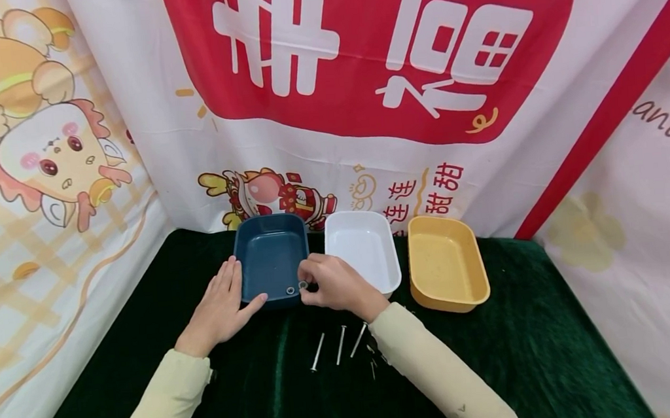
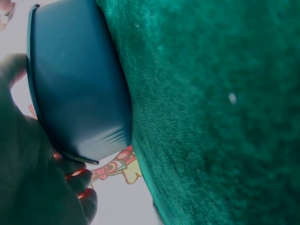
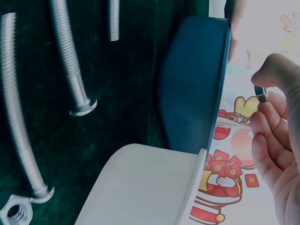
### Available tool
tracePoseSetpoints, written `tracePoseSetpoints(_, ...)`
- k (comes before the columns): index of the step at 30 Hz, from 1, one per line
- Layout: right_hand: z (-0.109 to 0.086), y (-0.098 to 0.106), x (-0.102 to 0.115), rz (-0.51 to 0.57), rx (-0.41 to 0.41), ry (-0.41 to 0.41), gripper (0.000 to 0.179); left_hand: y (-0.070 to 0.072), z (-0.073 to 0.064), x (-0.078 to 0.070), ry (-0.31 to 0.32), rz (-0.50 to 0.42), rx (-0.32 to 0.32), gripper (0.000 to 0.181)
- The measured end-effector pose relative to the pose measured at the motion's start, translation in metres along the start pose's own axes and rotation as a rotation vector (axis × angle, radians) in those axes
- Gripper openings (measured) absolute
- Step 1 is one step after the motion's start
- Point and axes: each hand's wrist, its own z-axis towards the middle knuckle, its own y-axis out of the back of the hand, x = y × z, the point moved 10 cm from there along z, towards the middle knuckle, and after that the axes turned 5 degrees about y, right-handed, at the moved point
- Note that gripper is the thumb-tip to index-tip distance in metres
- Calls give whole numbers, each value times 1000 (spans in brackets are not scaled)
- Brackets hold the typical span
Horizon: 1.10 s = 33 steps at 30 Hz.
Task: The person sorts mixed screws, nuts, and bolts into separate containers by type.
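Observation:
My right hand (image 1: 341, 286) pinches a small metal nut (image 3: 261, 93) between thumb and index finger, above the right front corner of the blue tray (image 1: 272, 253). Another nut (image 1: 291, 291) lies inside that tray by its front wall. Along the tray's left side rests my left hand (image 1: 220, 310), fingers straight, its thumb at the front rim. In the left wrist view, the thumb (image 2: 13, 68) and fingertips touch the tray's rim. Three bolts (image 1: 341, 345) lie on the green cloth in front of the trays.
A white tray (image 1: 361, 243) stands right of the blue one, and a yellow tray (image 1: 445, 262) beyond it. Small metal pieces (image 1: 374, 367) lie near my right sleeve, including a hex nut (image 3: 16, 211) beside a bolt. A printed curtain (image 1: 145, 119) hangs behind.

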Motion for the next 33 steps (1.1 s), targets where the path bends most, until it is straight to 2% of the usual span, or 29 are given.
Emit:
tracePoseSetpoints(10,20,-15,-14,-8,2,-27,12,-1,1,0,-5,2,-2,110)
tracePoseSetpoints(18,34,-26,-28,27,23,-99,12,-2,2,1,-2,-1,2,109)
tracePoseSetpoints(23,43,-32,-35,11,22,-139,14,-1,2,1,-6,-6,0,108)
tracePoseSetpoints(33,48,-38,-43,81,-12,-190,21,0,1,1,-2,2,5,107)
